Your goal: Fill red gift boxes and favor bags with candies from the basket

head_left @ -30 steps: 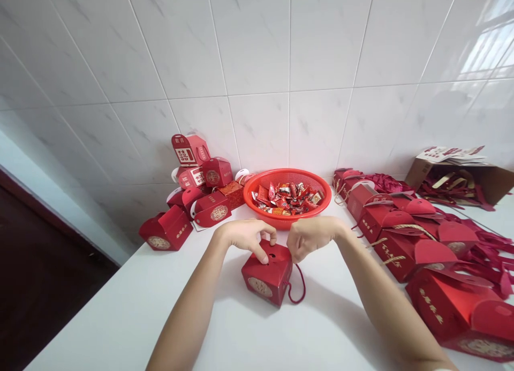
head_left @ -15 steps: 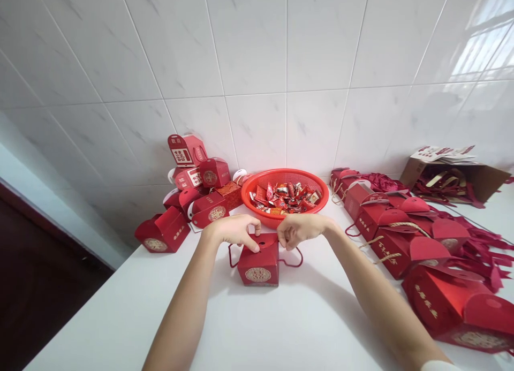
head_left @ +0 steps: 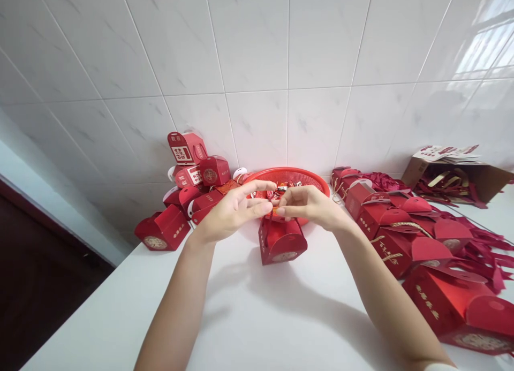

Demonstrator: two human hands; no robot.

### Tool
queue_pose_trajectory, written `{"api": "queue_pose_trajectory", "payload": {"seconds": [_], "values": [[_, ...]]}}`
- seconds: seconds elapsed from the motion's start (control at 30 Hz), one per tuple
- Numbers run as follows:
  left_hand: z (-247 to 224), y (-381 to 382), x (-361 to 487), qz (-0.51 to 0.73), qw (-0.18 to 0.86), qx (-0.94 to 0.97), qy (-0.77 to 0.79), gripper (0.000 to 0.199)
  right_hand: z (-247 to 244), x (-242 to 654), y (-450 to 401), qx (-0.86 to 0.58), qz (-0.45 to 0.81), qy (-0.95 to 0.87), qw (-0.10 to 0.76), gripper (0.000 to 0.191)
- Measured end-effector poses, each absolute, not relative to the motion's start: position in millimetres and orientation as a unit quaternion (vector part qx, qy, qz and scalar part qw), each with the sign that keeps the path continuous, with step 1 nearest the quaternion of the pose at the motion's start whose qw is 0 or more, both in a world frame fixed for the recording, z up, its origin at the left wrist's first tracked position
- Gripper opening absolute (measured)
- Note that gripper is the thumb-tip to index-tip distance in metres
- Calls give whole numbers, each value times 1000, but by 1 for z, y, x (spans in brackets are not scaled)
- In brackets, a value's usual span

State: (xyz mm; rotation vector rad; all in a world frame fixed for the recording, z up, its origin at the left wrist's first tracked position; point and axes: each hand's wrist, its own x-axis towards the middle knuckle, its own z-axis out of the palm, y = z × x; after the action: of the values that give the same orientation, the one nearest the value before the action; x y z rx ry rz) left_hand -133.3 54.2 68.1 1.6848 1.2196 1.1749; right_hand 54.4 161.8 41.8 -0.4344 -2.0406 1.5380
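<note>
Both hands are up off the white table (head_left: 257, 323) here, working at the top of a small red cardboard gift box with a gold round emblem (head_left: 282, 241). The left hand (head_left: 231, 211) has its fingers spread loose, with the thumb and forefinger reaching toward the red cord handle (head_left: 273, 214) at the top of the box. The right hand (head_left: 311, 206) is pinched together on that same cord, fingertips nearly meeting the left hand's. The box hangs just below the two hands, tilted a bit, its bottom edge close to the table; I can't tell whether it's touching or lifted clear.

Right behind the hands sits a round red plastic basket of wrapped candies (head_left: 297, 176), partly hidden by the fingers. Out past the left hand there's a heap of finished red gift boxes (head_left: 193, 183) stacked against the white tiled wall (head_left: 257, 66), with one more red box (head_left: 163, 231) lying on its own nearer the table edge. Off the right hand's side runs a row of open red boxes with flaps up (head_left: 401, 232), and further beyond those a brown cardboard carton of red ribbons (head_left: 458, 179).
</note>
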Motion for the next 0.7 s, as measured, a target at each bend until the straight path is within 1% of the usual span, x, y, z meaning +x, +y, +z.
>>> {"api": "queue_pose_trajectory", "payload": {"seconds": [0.1, 0.2, 0.33, 0.43, 0.5, 0.57, 0.7], "values": [[66, 53, -123, 457, 397, 665, 437, 50, 41, 51, 150, -237, 450, -803, 310, 29], [61, 54, -116, 470, 410, 672, 398, 54, 39, 47, 145, -273, 380, -819, 332, 25], [58, 55, -112, 510, 382, 678, 367, 56, 39, 47, 141, -265, 352, -819, 367, 17], [62, 50, -113, 530, 360, 680, 356, 56, 49, 55, 130, -260, 358, -796, 412, 16], [65, 46, -115, 539, 350, 681, 351, 56, 63, 69, 115, -266, 334, -781, 456, 15], [69, 42, -119, 547, 339, 685, 342, 51, 81, 91, 96, -283, 283, -756, 518, 11], [71, 40, -129, 567, 306, 688, 334, 29, 107, 177, 65, -331, 189, -648, 660, 2]]}}
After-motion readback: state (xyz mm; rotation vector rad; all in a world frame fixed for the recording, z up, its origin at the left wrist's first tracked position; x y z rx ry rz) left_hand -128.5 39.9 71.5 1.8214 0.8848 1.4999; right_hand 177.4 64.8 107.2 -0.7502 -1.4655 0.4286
